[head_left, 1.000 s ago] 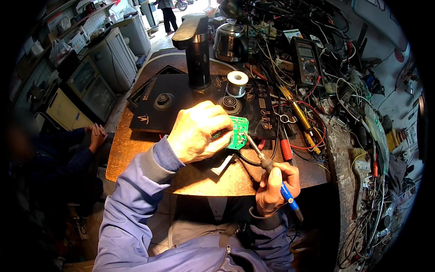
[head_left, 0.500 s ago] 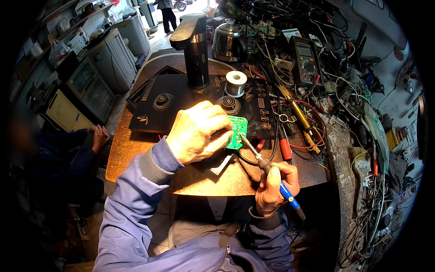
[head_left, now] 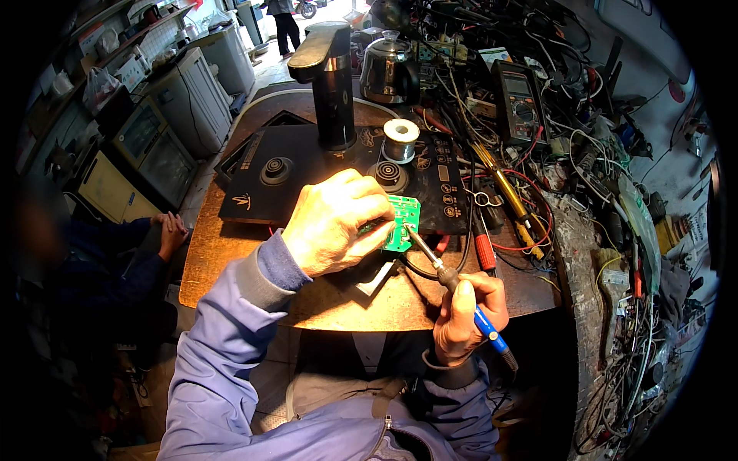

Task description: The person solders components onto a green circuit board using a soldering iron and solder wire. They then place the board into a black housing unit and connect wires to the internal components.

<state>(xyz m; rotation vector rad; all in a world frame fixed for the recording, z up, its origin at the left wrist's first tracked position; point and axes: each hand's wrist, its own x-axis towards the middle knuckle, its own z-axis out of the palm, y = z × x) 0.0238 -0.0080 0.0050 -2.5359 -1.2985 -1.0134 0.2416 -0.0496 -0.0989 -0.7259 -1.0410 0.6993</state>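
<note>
My left hand [head_left: 336, 223] is closed on a small green circuit board [head_left: 403, 237], holding it tilted above the table; the fingers cover its left part. In my right hand [head_left: 466, 316] is a soldering iron [head_left: 487, 326] with a blue handle. Its tip reaches the board's face near the right edge, seemingly touching it. Just behind the board, a spool of solder wire [head_left: 400, 141] stands on a black appliance base [head_left: 296, 169] with a tall dark spout column [head_left: 334, 107] and two round seats.
A glass kettle [head_left: 387, 69] stands behind the base. To the right lie a multimeter [head_left: 520, 104], a red-handled probe [head_left: 485, 252], a yellow tool [head_left: 503, 184] and heaps of tangled cables. Another person's clasped hands [head_left: 170, 233] are at the left, beside the wooden table [head_left: 211, 253].
Almost nothing differs. The board has tilted very slightly in my left hand, while the iron's tip stays at about the same spot.
</note>
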